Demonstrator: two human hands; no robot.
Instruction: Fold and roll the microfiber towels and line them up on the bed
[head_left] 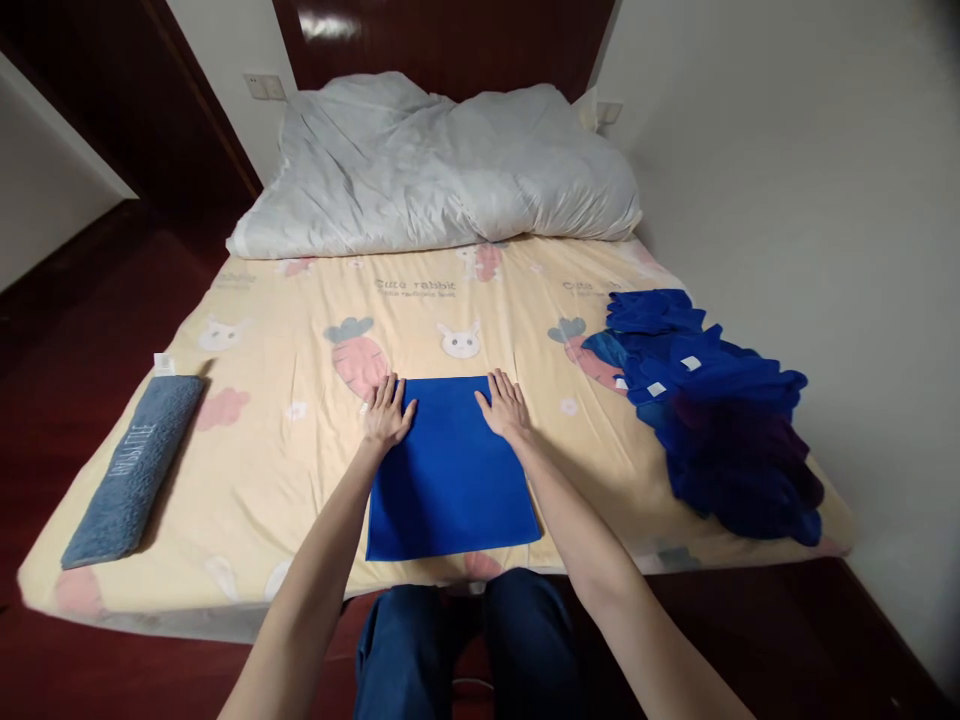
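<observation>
A plain blue cloth (pixel 454 470) lies flat on the bed in front of me, roughly square, with its near edge close to the bed's edge. On its far left corner rests my left hand (pixel 388 412), palm down with the fingers stretched out. My right hand (pixel 505 403) lies the same way over the far right corner, fingers extended and thumb pointing inward. Both hands press on the cloth from above without gripping it.
To the right is a loose heap of blue cloths (pixel 712 410) with white tags. A folded grey-blue fluffy cloth (pixel 139 465) with lettering lies at the left. A pale quilt (pixel 450 170) is bunched at the head of the bed (pixel 262 420), near the headboard.
</observation>
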